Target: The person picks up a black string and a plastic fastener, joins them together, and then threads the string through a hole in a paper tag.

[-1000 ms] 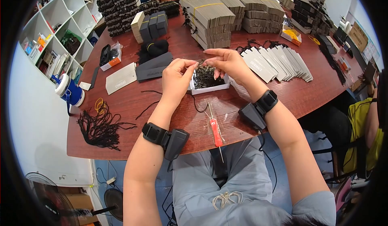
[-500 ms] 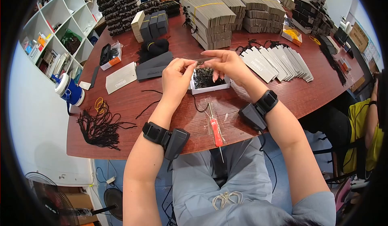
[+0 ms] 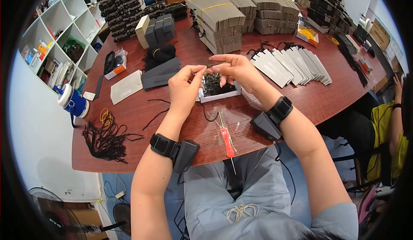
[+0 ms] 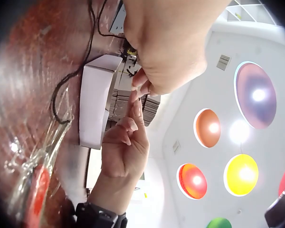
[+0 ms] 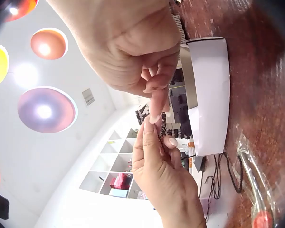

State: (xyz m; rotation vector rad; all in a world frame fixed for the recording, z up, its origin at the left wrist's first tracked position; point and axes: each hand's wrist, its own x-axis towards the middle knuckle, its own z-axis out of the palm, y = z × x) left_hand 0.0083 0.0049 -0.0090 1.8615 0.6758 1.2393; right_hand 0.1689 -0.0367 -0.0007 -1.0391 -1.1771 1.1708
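Above a small white box [image 3: 221, 96] of black pieces, my two hands meet at the fingertips. My left hand [image 3: 183, 89] pinches a thin black cord [image 5: 162, 138] between thumb and forefinger. My right hand [image 3: 241, 72] has its thumb and fingertips together at the same spot, its forefinger reaching over toward the left fingertips. The small end held there is mostly hidden by the fingers. Below the hands, a loop of black cord [image 4: 54, 100] lies on the table beside a red-handled tool [image 3: 226, 142] with a thin metal shaft, on clear plastic.
Fanned grey tags [image 3: 273, 68] with black cords lie to the right. Tall banded grey stacks [image 3: 219, 21] stand behind the box. At left are loose black cords [image 3: 105, 139], a blue jug [image 3: 75, 102] and printed cards [image 3: 127, 87]. Other people sit around the table.
The head view has shifted slightly, moving the whole scene a little left. Both hands stay together over the box, with only small finger movements.
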